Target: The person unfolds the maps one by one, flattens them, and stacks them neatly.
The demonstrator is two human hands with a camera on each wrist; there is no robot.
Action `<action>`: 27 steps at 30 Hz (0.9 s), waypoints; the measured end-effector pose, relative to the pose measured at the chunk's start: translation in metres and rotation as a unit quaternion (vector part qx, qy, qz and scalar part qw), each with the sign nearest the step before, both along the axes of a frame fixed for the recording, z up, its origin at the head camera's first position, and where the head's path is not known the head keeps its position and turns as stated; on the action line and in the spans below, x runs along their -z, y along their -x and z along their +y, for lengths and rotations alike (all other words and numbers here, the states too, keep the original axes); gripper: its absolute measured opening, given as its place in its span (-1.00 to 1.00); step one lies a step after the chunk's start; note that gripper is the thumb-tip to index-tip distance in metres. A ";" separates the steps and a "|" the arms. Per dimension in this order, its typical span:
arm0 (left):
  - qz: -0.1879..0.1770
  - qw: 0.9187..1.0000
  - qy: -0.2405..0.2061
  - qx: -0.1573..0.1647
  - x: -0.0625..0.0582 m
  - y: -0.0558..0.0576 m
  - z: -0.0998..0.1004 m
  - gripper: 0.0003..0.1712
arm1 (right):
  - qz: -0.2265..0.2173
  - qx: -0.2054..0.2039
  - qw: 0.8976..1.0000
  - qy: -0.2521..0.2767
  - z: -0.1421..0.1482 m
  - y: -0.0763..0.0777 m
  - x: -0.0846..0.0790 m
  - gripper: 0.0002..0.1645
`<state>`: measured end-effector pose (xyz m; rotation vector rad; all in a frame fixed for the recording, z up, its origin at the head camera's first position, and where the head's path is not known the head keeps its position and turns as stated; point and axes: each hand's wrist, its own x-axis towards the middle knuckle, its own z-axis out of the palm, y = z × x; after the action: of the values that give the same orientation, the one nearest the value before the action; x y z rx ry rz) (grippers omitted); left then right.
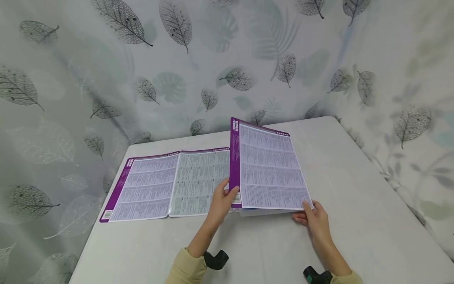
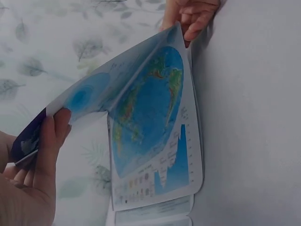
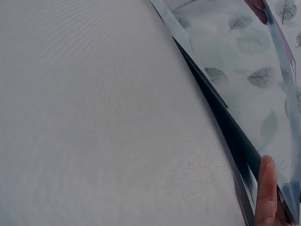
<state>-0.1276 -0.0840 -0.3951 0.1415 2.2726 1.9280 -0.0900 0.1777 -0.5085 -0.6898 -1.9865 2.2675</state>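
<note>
"What to see first, at the left?"

"On the white table: a flat, shiny, purple-striped paper page full of tiny words. Joined to it at a fold: a flat, pale green paper page. Both in one long row, left to right."

"And next?"

"A bare left hand in a pale yellow sleeve. Bent thumb and fingers, pinching the purple left edge of a lifted, shiny purple-and-white paper page. Arm leaning far and right."

"Where to find that lifted page?"

"Just far of both hands, long from near to far, a bit tilted. Touched by both, so no nearer to one. High at the left edge, lower at the right. Under it, a paper page with a round blue map."

"And at the right?"

"A bare right hand, pinching the near right corner, with thumb on top and fingers below. Arm leaning far and left."
</note>
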 end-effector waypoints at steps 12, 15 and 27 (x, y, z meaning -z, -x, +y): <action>0.019 0.999 -0.048 0.002 0.003 0.013 -0.006 -0.56 | 0.015 -0.039 0.998 0.048 0.006 -0.006 -0.008 -0.27; 0.024 0.998 -0.059 0.005 -0.001 0.013 -0.011 -0.55 | 0.008 -0.036 0.997 0.075 0.008 -0.005 -0.010 -0.25; 0.002 0.995 -0.093 -0.020 -0.029 0.012 -0.043 -0.48 | 0.002 0.008 0.996 0.084 0.013 -0.002 -0.007 -0.62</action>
<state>-0.1394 -0.1270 -0.3658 0.1226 2.1121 2.1596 -0.0881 0.1906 -0.5015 -0.7113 -1.7964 2.4458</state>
